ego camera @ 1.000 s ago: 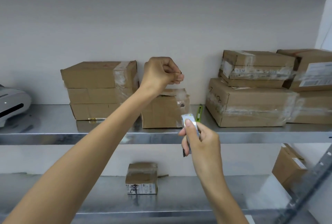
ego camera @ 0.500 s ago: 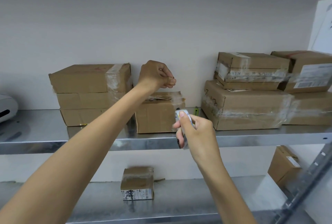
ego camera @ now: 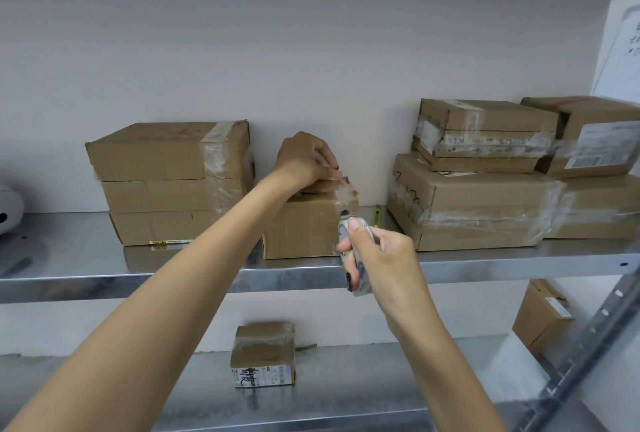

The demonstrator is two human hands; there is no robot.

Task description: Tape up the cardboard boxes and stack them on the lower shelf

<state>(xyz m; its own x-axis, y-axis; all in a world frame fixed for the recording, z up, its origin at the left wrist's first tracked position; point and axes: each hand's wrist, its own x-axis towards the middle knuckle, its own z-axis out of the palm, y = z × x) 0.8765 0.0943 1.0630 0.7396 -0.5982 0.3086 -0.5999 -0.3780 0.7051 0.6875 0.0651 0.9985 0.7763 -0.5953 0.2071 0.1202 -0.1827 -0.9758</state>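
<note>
The left hand's fingers (ego camera: 327, 163) are curled and bunched together, pinching the end of a clear tape strip (ego camera: 346, 194) down onto the top flap of a small box (ego camera: 301, 229). This box stands on the upper shelf (ego camera: 86, 270), between a left stack of boxes (ego camera: 166, 185) and a big box (ego camera: 474, 210). The left hand (ego camera: 304, 161) rests over the box's top. The strip runs down the box's right front corner to a tape roll (ego camera: 363, 279). The right hand (ego camera: 384, 258) grips this roll in front of the shelf edge, fingers curled through it and thumb laid on its rim.

The big box bears dark handwriting on its left face, which I cannot read. A labelled box (ego camera: 595, 140) at the far right carries a white printed label, too small to read. On the lower shelf (ego camera: 363, 397) a little box (ego camera: 265, 355) has a white label with a black scrawl across it, not legible. A yellow sticker (ego camera: 166, 242) shows at the foot of the left stack. A white sheet (ego camera: 623, 43) at the top right has blurred marks.

Both shelves are bare, shiny metal against a plain white wall (ego camera: 277, 68). A green cutter (ego camera: 376, 215) lies behind the roll, just beside the big box. A white device (ego camera: 8, 206) sits at the far left, and another box (ego camera: 540, 320) stands at the right of the lower shelf, near a perforated metal upright (ego camera: 588, 345).
</note>
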